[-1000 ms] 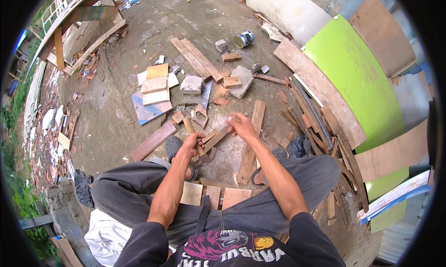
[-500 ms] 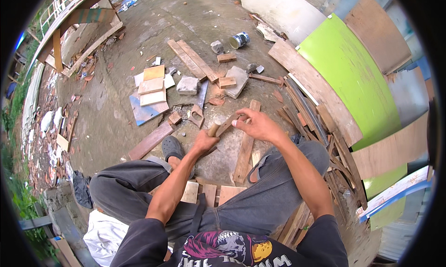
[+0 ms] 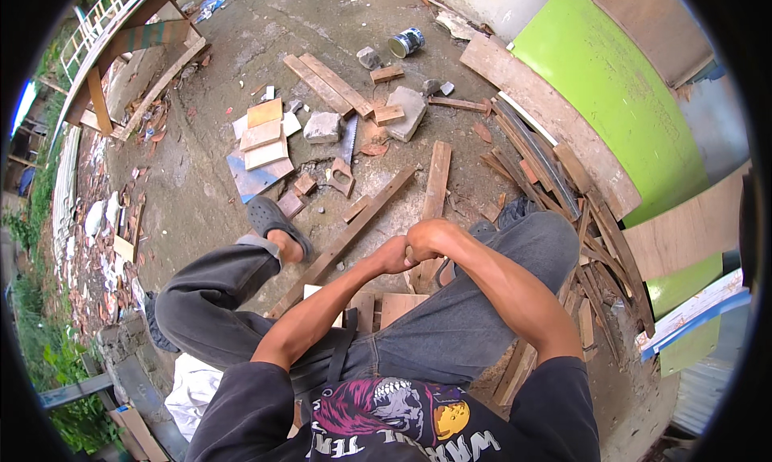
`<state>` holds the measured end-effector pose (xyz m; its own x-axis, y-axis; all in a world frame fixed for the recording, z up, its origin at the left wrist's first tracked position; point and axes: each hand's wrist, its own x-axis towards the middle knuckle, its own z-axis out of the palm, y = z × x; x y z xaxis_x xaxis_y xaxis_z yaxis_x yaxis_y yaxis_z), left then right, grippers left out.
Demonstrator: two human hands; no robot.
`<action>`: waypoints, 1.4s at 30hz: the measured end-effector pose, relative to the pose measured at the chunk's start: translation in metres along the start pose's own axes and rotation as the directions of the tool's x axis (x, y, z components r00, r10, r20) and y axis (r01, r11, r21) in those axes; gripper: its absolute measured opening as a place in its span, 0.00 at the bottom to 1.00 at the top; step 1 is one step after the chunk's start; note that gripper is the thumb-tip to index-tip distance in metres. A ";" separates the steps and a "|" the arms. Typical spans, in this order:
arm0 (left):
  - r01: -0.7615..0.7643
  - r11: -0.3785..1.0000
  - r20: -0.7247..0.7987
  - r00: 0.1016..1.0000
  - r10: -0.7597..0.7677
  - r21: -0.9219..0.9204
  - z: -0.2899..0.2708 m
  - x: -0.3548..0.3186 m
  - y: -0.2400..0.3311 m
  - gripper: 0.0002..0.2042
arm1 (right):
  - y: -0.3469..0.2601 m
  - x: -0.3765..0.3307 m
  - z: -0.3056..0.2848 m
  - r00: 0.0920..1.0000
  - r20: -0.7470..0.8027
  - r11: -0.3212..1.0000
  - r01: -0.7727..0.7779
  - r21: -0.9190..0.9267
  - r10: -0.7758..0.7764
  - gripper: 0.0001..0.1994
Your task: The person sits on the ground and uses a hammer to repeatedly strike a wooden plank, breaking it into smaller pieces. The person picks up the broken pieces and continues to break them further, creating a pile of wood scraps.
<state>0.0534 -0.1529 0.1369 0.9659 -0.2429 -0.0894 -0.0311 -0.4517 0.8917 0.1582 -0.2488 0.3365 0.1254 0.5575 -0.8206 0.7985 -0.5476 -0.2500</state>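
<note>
My left hand is closed, its fist against my right hand above my lap. The right hand is bent over with its fingers curled inward and mostly hidden. A sliver of a pale wooden handle shows between them; its other end is out of sight. Ahead of my hands a long wooden strip lies diagonally, running past my left shoe. A second plank extends away beyond my right wrist. Between my legs, several short boards lie below the hands.
A handsaw lies beyond the strip, beside stone blocks and stacked wood pieces. A paint can rests on its side farther off. Scrap timber and a green panel line the right; a wooden frame stands far left.
The wooden piece stretched between my hands is no longer there; a long strip now lies diagonally on the ground. My hands have come together and lower. My left foot has shifted left and forward.
</note>
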 end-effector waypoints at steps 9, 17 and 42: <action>0.078 0.992 0.033 0.996 -0.082 0.097 -0.056 0.004 -0.023 0.33 | 0.063 0.050 0.059 0.978 -0.134 0.986 -0.149 0.074 0.158 0.17; 0.844 0.531 -0.311 0.486 -0.817 -0.074 -0.068 -0.079 -0.142 0.37 | 0.117 0.068 0.079 0.910 -0.108 0.916 -0.394 0.075 0.400 0.14; 0.474 0.811 -0.426 0.848 -0.315 0.343 -0.060 -0.019 -0.085 0.26 | 0.142 0.086 0.089 0.866 -0.204 0.889 -0.434 0.146 0.456 0.12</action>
<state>0.0531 -0.0578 0.0895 0.9383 0.3025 -0.1675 0.3445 -0.7761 0.5282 0.2304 -0.3341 0.1844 0.5932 0.3606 -0.7198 0.5694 -0.8200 0.0585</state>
